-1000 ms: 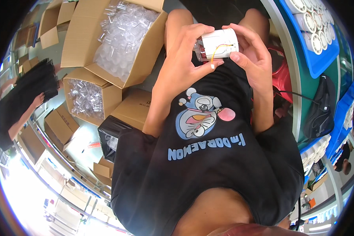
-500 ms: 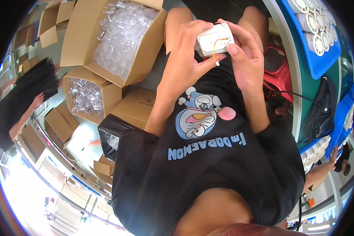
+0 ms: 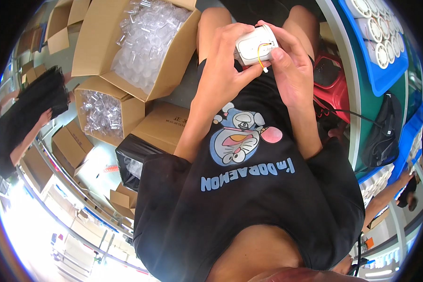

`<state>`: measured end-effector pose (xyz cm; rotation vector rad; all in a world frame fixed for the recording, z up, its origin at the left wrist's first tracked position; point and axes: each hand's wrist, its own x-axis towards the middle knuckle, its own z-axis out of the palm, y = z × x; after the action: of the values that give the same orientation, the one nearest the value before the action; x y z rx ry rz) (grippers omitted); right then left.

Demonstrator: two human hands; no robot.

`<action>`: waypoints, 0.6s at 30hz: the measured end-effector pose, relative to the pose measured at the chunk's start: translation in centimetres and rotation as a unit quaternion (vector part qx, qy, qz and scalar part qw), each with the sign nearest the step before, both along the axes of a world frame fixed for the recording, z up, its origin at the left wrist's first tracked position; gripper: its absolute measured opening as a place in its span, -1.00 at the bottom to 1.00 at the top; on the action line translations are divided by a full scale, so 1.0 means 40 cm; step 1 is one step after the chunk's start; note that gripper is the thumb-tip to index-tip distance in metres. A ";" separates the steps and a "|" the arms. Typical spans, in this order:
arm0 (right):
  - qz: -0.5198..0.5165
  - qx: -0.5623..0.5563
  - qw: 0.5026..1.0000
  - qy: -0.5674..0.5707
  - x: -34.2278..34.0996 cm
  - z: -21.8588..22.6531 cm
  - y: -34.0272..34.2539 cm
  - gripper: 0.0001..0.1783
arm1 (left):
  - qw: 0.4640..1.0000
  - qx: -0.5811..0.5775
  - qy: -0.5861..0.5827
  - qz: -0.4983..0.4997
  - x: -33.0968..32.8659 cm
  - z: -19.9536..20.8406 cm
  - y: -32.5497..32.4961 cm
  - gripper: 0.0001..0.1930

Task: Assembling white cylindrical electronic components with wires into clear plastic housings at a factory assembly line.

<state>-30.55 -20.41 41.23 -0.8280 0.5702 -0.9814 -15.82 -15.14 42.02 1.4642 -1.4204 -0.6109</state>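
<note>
Above my lap, both hands grip a white cylindrical plastic housing (image 3: 249, 50). A thin cable (image 3: 259, 55) of yellow and red wires hangs from its side, ending in a small white plug (image 3: 265, 69). My left hand (image 3: 225, 56) is wrapped round the housing's left end, thumb underneath. With fingers curled over the right end, my right hand (image 3: 293, 66) holds the rim, and its thumb rests close to where the cable comes out. The housing's far side is hidden by my fingers.
On my left stand a large cardboard box (image 3: 169, 66) and a smaller one (image 3: 134, 117), both holding clear plastic parts. At right, a blue tray (image 3: 389, 77) of white cylinders lies on the green table (image 3: 362, 136), near a black pouch (image 3: 383, 131). A red stool (image 3: 331, 84) stands beside my leg.
The housing has shifted slightly up and left in my hands, and the cable's plug now hangs a little farther right. Both hands keep their grip.
</note>
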 end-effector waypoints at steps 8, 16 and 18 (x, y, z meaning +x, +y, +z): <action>-0.005 -0.001 1.000 -0.006 0.002 -0.003 0.002 -0.58 | 1.000 -0.004 0.008 0.014 -0.011 -0.015 0.002 -0.32; -0.008 -0.006 1.000 0.006 0.001 -0.003 0.002 -0.58 | 1.000 -0.009 0.010 0.020 -0.017 -0.016 0.001 -0.32; -0.008 -0.004 1.000 0.011 0.002 -0.005 0.001 -0.58 | 1.000 -0.001 0.015 0.018 -0.017 -0.011 0.000 -0.32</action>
<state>-30.48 -20.37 41.05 -0.8429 0.5924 -0.9915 -16.52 -15.13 41.59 1.4707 -1.3671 -0.6073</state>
